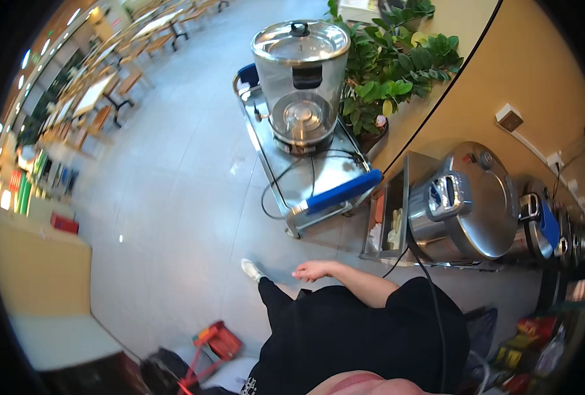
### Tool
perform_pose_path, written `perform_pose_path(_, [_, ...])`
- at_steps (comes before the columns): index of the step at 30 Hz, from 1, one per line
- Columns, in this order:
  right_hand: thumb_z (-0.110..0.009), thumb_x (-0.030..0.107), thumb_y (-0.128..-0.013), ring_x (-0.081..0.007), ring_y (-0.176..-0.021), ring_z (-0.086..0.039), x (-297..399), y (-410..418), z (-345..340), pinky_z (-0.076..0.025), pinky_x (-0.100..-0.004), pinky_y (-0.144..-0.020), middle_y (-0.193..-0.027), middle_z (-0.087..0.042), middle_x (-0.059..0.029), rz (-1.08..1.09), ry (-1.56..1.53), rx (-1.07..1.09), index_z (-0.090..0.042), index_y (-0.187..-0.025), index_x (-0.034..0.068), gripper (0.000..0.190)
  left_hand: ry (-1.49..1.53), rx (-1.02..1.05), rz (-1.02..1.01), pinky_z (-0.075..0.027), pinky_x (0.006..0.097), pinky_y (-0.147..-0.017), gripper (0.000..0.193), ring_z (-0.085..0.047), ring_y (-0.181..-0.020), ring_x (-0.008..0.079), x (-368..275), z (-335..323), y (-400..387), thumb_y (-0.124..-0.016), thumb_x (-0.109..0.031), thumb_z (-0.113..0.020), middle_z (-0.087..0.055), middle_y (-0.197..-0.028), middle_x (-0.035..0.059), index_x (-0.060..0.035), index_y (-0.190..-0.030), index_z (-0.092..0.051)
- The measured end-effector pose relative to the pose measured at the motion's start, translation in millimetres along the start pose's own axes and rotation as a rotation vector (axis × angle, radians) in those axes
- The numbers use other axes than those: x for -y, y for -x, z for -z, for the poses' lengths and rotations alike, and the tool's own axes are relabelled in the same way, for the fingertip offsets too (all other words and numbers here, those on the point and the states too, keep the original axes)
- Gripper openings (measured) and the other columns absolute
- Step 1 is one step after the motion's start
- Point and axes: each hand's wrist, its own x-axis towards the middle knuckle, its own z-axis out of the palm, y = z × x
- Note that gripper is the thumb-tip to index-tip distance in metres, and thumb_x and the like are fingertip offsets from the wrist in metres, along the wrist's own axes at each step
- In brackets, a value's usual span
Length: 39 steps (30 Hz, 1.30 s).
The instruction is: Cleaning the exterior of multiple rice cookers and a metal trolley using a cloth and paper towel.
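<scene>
My right hand (312, 271) hangs in front of my black shirt, its fingers loosely curled and nothing seen in it. My left hand is out of view. Beyond the right hand is a steel trolley (329, 177) with a blue push handle (344, 191). On the trolley stands a tall, clear-walled drinks dispenser (304, 79) with a steel-rimmed lid (299, 42), black side grip and small tap (260, 114). It looks empty. A black power cord (272, 185) lies looped on the trolley and hangs over its edge.
Large steel insulated barrels (490, 197) line the wall at right, beside an open steel compartment unit (406, 182). Potted green plants (396, 64) stand behind the trolley. A red object (218, 340) is at lower left, near a beige counter (40, 266). Tables (95, 94) and chairs fill the upper left.
</scene>
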Motion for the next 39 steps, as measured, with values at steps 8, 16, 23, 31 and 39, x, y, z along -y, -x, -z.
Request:
perform_pose_path(8, [-0.052,0.053,-0.098,-0.0185,-0.088,-0.061,147.2,-110.0,29.1,-0.052,-0.0322,-0.077,-0.101,-0.066,-0.0068,0.045,0.011,-0.366,-0.064,-0.117,0.005,0.054,0.364,0.158,0.289,-0.046,0.0343,-0.044,0.033,-0.056,-0.051,0.0191,-155.0,153.4,-246.2,-0.100,-0.029,-0.045,-0.062,-0.066,0.0100,-0.0011,-0.106,-0.062])
perform_pose_path(16, [-0.053,0.040,-0.100,-0.0152,-0.086,-0.061,262.5,-204.6,84.6,-0.052,-0.0305,-0.074,-0.100,-0.066,-0.0062,0.163,-0.353,-0.610,-0.064,-0.113,0.002,0.041,0.187,0.006,0.049,-0.055,0.0364,-0.052,0.044,-0.068,-0.066,0.0245,-492.6,344.5,-450.6,-0.098,-0.014,-0.051,-0.067,-0.112,0.0208,-0.0009,-0.139,-0.046])
perform_pose_path(23, [-0.053,0.044,-0.099,-0.0161,-0.085,-0.064,338.7,-318.8,177.9,-0.054,-0.0302,-0.071,-0.100,-0.068,-0.0069,0.098,-0.453,-0.698,-0.066,-0.111,0.001,0.046,0.123,0.365,-0.105,-0.059,0.0401,-0.072,0.050,-0.068,-0.095,0.0244,-575.6,347.0,-592.6,-0.095,-0.025,-0.060,-0.063,-0.114,0.0103,-0.0045,-0.139,-0.048])
perform_pose_path(31, [-0.052,0.044,-0.097,-0.0250,-0.080,-0.066,510.6,-451.2,372.8,-0.051,-0.0413,-0.072,-0.088,-0.071,-0.0116,0.102,0.103,-0.837,-0.068,-0.106,0.005,0.042,-0.068,0.358,-0.373,-0.054,0.0430,-0.062,0.021,-0.067,-0.085,0.0235,-475.8,463.0,-709.3,-0.094,-0.025,-0.057,-0.066,-0.092,0.0085,-0.0073,-0.103,-0.063])
perform_pose_path(39, [-0.056,0.041,-0.098,-0.0206,-0.081,-0.065,624.6,-483.2,521.3,-0.051,-0.0386,-0.074,-0.091,-0.070,-0.0077,0.238,-0.093,-0.935,-0.068,-0.105,0.005,0.039,-0.401,0.436,-0.560,-0.053,0.0440,-0.063,0.020,-0.066,-0.079,0.0249,-703.6,503.0,-933.3,-0.093,-0.024,-0.056,-0.066,-0.083,0.0103,-0.0058,-0.091,-0.065])
